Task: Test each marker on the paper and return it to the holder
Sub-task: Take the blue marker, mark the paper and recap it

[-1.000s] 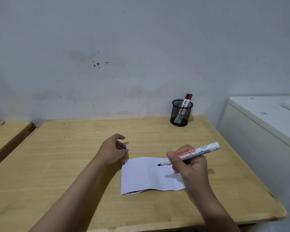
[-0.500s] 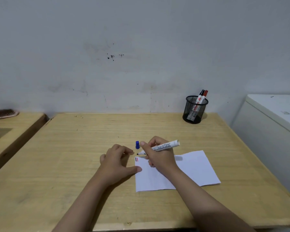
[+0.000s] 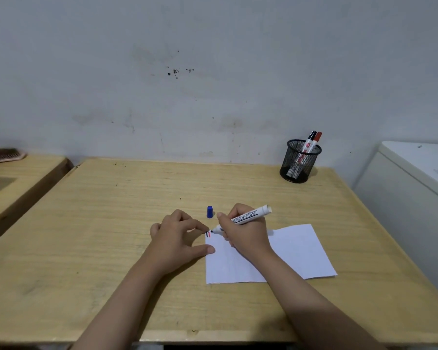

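- Blue-cap marker [image 3: 247, 217] pinched in right hand [image 3: 245, 231], tip at paper [image 3: 271, 256] corner beside black and red strokes; I read third test underway.
- Left hand [image 3: 175, 238] spread, pinning paper edge.
- Cap [image 3: 209, 212] on desk; two markers in holder [image 3: 300, 161] look done.

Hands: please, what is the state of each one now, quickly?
Left hand: open, holding nothing, fingers spread at the paper's edge.
Right hand: closed on the marker, tip at the paper.

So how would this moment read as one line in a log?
right hand: holds uncapped marker, tip at paper corner | left hand: steadies paper edge | blue cap: on table | holder: two markers
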Motion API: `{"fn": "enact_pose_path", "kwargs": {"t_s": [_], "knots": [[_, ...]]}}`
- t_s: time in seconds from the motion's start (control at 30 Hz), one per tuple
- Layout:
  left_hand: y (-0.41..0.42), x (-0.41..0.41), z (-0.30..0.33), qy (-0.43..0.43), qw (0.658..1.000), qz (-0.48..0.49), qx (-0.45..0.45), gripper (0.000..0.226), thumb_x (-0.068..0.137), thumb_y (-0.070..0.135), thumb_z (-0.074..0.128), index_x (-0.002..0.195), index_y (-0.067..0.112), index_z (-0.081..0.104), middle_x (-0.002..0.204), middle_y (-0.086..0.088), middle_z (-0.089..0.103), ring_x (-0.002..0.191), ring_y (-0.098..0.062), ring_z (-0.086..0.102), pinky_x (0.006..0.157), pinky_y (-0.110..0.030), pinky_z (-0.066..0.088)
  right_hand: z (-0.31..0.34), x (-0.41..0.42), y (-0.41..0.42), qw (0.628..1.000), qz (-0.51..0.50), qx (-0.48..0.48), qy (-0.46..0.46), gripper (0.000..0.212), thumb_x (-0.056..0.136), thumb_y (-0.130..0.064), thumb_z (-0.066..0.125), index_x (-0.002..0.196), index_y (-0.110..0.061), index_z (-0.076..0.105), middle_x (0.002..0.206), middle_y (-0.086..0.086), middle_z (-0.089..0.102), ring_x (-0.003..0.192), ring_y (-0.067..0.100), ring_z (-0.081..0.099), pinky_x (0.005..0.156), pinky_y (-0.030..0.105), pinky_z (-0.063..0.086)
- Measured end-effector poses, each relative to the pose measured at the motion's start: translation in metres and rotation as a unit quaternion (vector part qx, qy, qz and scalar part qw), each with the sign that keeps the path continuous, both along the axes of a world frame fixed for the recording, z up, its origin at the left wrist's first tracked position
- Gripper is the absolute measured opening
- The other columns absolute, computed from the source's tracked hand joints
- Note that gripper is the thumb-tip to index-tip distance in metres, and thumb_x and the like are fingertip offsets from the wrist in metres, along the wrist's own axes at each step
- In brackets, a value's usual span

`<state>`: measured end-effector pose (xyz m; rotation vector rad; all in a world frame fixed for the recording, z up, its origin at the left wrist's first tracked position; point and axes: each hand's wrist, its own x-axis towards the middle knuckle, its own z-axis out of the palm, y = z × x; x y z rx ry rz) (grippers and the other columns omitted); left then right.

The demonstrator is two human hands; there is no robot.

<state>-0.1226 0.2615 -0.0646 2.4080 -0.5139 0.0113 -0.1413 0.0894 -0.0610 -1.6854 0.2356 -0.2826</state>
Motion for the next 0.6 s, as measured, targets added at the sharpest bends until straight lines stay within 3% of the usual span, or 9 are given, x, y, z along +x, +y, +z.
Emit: {"fn": "enact_pose_path", "kwargs": {"t_s": [0.13, 0.27, 0.37, 0.47, 0.6], "knots": [[0.0003, -0.0004, -0.0009, 0.0, 1.0, -0.003, -0.002, 0.046, 0.047, 0.074, 0.059, 0.087, 0.051, 0.062, 0.1, 0.016, 0.048, 0.104, -0.003, 0.044, 0.084, -0.03, 0.019, -0.0034, 0.002, 0.0006, 1.0, 0.009, -0.023, 0.007, 0.033, 0.075, -0.019, 0.073, 0.054, -0.01, 0.049, 0.051, 0.006, 0.059, 0.048, 0.017, 0.058, 0.042, 0.022, 0.041], [-0.0002, -0.0001, -0.0004, -0.004, 1.0, -0.001, 0.005, 0.038, 0.054, 0.067, 0.069, 0.087, 0.051, 0.061, 0.102, 0.017, 0.047, 0.105, -0.003, 0.042, 0.085, -0.03, 0.018, -0.0039, 0.0029, 0.001, 0.999, 0.015, -0.035, 0.014, 0.031, 0.075, -0.018, 0.072, 0.056, -0.009, 0.049, 0.055, 0.007, 0.06, 0.046, 0.011, 0.058, 0.042, 0.021, 0.04], [0.0, -0.0011, -0.0009, -0.002, 1.0, 0.0, 0.004, 0.036, 0.056, 0.064, 0.072, 0.088, 0.05, 0.062, 0.102, 0.017, 0.047, 0.105, -0.001, 0.042, 0.085, -0.03, 0.017, -0.0039, 0.0038, -0.0005, 0.999, 0.023, -0.037, 0.013, 0.031, 0.074, -0.014, 0.07, 0.052, -0.012, 0.047, 0.057, 0.011, 0.056, 0.047, 0.016, 0.053, 0.045, 0.024, 0.042], [0.0005, -0.0008, -0.001, 0.003, 1.0, -0.004, -0.002, 0.036, 0.05, 0.072, 0.062, 0.081, 0.055, 0.058, 0.101, 0.02, 0.046, 0.106, 0.004, 0.04, 0.084, -0.03, 0.017, -0.0036, 0.0029, -0.0009, 0.998, 0.02, -0.049, 0.014, 0.035, 0.071, -0.012, 0.067, 0.047, -0.018, 0.043, 0.052, 0.006, 0.049, 0.048, 0.02, 0.049, 0.05, 0.03, 0.045], [0.0002, 0.0002, -0.0011, 0.002, 1.0, -0.003, 0.005, 0.036, 0.053, 0.069, 0.065, 0.085, 0.053, 0.059, 0.102, 0.017, 0.047, 0.105, -0.002, 0.041, 0.085, -0.031, 0.017, -0.0011, 0.0004, -0.0015, 1.0, -0.006, -0.015, 0.008, 0.033, 0.074, -0.015, 0.07, 0.052, -0.014, 0.046, 0.052, 0.006, 0.056, 0.047, 0.017, 0.053, 0.044, 0.024, 0.043]]}}
